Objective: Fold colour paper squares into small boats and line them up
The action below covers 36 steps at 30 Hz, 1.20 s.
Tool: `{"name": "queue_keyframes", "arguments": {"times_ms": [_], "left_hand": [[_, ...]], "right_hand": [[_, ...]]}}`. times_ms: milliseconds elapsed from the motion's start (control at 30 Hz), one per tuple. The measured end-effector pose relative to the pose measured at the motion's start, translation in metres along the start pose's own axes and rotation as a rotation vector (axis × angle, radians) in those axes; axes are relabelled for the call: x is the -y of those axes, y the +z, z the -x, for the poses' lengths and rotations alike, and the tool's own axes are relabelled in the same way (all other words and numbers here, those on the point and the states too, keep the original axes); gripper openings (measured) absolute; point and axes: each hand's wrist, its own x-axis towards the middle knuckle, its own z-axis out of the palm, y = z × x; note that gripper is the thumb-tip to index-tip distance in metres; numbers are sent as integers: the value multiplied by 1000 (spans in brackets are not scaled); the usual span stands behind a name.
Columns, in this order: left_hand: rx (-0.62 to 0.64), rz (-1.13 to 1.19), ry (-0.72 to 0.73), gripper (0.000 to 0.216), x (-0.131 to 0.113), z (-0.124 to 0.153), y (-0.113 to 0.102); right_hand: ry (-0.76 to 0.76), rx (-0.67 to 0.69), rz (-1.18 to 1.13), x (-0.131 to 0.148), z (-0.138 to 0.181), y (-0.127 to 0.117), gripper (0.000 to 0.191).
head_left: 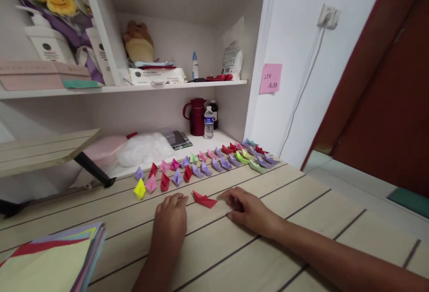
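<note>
A red folded paper boat point(204, 199) lies on the wooden table point(275, 238) between my two hands. My left hand point(170, 223) rests on the table just left of the boat, fingers curled under, holding nothing that I can see. My right hand point(246, 209) lies to the boat's right, its fingertips close to the boat's right end, fingers bent and partly apart. Beyond them, rows of several coloured paper boats point(201, 167) run along the table's far edge.
A stack of coloured paper sheets point(50, 260) sits at the near left. A lower shelf behind holds a red jug point(196, 115), a water bottle point(208, 123) and a clear plastic bag point(144, 148). A wooden board point(40, 149) juts in from the left. A pink note point(270, 78) hangs on the wall.
</note>
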Motion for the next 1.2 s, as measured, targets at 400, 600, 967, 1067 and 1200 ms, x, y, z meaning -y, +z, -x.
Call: {"name": "queue_keyframes", "arguments": {"times_ms": [400, 600, 967, 1067, 1200], "left_hand": [[-15, -53, 14, 44, 1, 0, 2], [7, -68, 19, 51, 1, -4, 7], [42, -87, -2, 56, -1, -4, 5], [43, -83, 6, 56, -1, -4, 5], [49, -72, 7, 56, 0, -6, 6]], "right_hand": [[-55, -71, -49, 1, -22, 23, 39], [-92, -68, -67, 1, -21, 21, 32], [-96, -84, -92, -4, -25, 25, 19], [-87, -83, -90, -4, -26, 24, 17], [-78, -72, -84, -3, -25, 23, 15]]}}
